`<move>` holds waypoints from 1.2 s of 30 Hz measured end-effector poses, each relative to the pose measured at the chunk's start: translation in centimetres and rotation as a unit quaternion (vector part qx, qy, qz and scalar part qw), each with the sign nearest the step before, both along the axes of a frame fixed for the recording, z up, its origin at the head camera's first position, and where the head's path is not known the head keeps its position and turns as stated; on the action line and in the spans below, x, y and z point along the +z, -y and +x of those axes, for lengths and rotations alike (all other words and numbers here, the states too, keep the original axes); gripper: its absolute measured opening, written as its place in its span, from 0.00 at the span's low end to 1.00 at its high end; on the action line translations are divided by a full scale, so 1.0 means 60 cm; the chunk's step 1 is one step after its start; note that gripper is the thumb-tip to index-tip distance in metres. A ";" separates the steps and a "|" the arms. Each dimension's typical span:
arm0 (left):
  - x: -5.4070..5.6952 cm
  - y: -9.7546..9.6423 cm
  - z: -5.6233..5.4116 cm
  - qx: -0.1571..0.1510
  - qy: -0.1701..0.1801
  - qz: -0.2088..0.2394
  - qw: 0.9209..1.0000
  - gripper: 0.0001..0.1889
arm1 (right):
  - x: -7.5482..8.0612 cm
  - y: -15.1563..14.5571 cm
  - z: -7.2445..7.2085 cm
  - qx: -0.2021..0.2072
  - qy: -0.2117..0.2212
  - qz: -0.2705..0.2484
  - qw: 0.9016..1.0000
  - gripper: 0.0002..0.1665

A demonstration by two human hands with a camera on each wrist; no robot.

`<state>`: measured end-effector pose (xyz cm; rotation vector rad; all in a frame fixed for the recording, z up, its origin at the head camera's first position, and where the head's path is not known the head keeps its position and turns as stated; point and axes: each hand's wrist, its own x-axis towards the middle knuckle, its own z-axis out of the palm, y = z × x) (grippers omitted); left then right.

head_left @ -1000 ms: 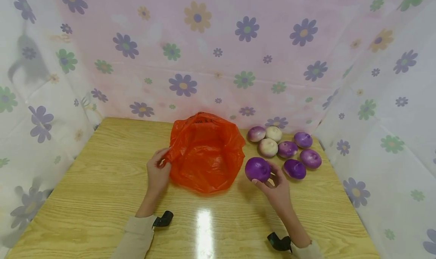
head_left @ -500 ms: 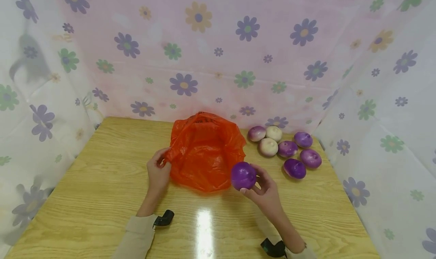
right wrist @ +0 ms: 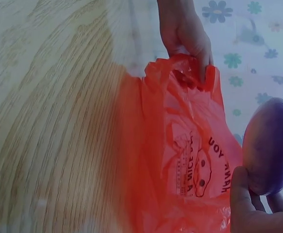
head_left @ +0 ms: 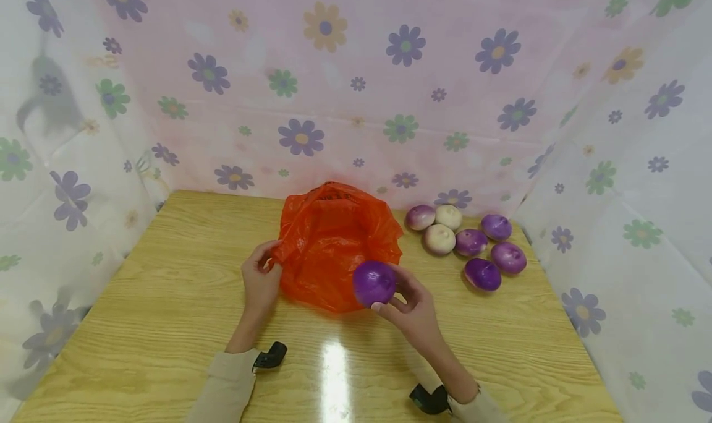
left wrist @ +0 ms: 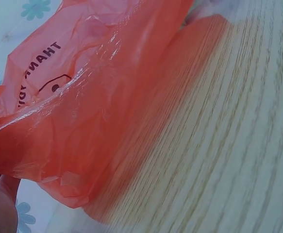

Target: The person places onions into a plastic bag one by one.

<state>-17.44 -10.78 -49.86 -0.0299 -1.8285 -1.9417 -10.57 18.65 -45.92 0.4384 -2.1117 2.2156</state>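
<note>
An orange-red plastic bag [head_left: 317, 250] stands on the table with its wide mouth facing up and toward me. At its left rim my left hand [head_left: 261, 287] pinches the plastic between thumb and fingers. My right hand [head_left: 414, 311] grips a glossy purple onion [head_left: 374, 284] from its right side, overlapping the bag's front right edge in the head view. Beside the printed bag [right wrist: 180, 145], the right wrist view shows the onion [right wrist: 270, 145] held between thumb and fingers. Part of the left hand [left wrist: 0, 206] is cut off in the left wrist view.
Several more onions, purple ones [head_left: 483, 274] and two whitish ones [head_left: 439, 240], lie at the table's back right. A flowered cloth [head_left: 356, 120] closes off the back and both sides of the wooden table [head_left: 167, 324].
My right hand has carried the purple onion leftward, from beside the loose onions to the bag's front right edge. The left hand keeps its pinch on the rim.
</note>
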 end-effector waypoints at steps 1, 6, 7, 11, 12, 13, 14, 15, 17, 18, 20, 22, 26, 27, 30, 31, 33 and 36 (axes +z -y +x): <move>0.000 0.000 0.000 0.002 0.000 0.000 1.000 0.18 | -0.001 0.003 -0.002 0.002 -0.001 -0.001 1.000 0.40; -0.001 -0.004 -0.003 0.013 0.000 -0.005 1.000 0.18 | -0.005 0.018 -0.009 0.017 -0.005 -0.004 1.000 0.40; -0.001 -0.005 -0.003 0.014 0.000 -0.005 1.000 0.19 | -0.005 0.021 -0.009 0.018 -0.004 -0.001 1.000 0.39; 0.002 -0.008 0.000 0.011 0.003 -0.005 1.000 0.19 | -0.008 0.030 -0.014 0.014 0.004 0.020 1.000 0.39; 0.001 -0.008 0.001 0.009 0.003 -0.005 1.000 0.19 | -0.008 0.033 -0.015 0.013 0.006 0.025 1.000 0.39; 0.002 -0.008 0.001 0.009 0.004 -0.005 1.000 0.19 | -0.007 0.035 -0.015 0.012 0.011 0.028 0.999 0.39; 0.003 -0.008 0.002 0.009 0.007 -0.008 1.000 0.19 | -0.007 0.038 -0.017 0.010 0.014 0.032 0.999 0.39; 0.009 -0.009 0.006 0.008 0.005 -0.010 1.000 0.19 | -0.006 0.040 -0.018 0.009 0.018 0.034 0.999 0.39; 0.024 -0.011 0.013 0.006 0.004 -0.013 1.000 0.19 | -0.005 0.045 -0.022 0.011 0.021 0.038 0.999 0.39; 0.031 -0.012 0.016 0.004 0.005 -0.015 1.000 0.19 | -0.004 0.048 -0.024 0.011 0.021 0.041 0.999 0.39; 0.040 -0.013 0.020 0.003 0.006 -0.018 1.000 0.18 | -0.003 0.052 -0.028 0.014 0.020 0.044 0.999 0.39; 0.034 -0.011 0.017 0.002 0.006 -0.016 1.000 0.19 | -0.002 0.056 -0.033 0.017 0.021 0.047 0.999 0.39; 0.006 -0.006 0.002 0.005 0.007 -0.012 1.000 0.20 | 0.002 0.065 -0.039 0.024 0.037 0.058 0.997 0.41; 0.004 -0.006 0.001 0.005 0.005 -0.012 1.000 0.20 | 0.002 0.067 -0.040 0.027 0.041 0.060 0.997 0.42; 0.004 -0.006 0.002 0.004 0.002 -0.013 1.000 0.19 | 0.003 0.076 -0.045 0.032 0.053 0.068 0.996 0.43; 0.004 -0.007 0.002 0.004 0.001 -0.013 1.000 0.18 | 0.003 0.078 -0.047 0.031 0.056 0.070 0.996 0.43; 0.004 -0.007 0.003 0.001 0.003 -0.011 1.000 0.18 | 0.004 0.085 -0.050 0.029 0.058 0.073 0.995 0.44; 0.004 -0.009 0.002 -0.001 0.012 -0.006 1.000 0.18 | 0.004 0.093 -0.057 0.017 0.052 0.086 0.995 0.44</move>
